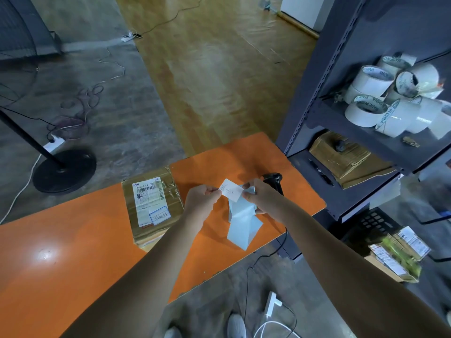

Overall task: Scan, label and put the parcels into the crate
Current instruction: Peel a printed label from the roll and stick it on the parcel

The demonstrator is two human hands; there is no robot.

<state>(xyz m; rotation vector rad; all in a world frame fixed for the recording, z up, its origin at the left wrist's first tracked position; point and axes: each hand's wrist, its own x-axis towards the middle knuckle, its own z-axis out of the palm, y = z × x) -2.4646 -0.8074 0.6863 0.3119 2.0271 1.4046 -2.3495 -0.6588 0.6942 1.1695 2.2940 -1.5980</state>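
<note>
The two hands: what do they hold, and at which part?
The left hand pinches the white label at its left edge; the right hand grips the backing strip near its top end.

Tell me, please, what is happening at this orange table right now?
A person is peeling a small white handwritten label off a pale blue strip of backing paper. The left hand pinches the label's edge while the right hand holds the strip. A brown taped cardboard parcel lies on the orange table just left of the hands, already carrying a printed shipping label. A black handheld scanner rests behind the right hand.
</note>
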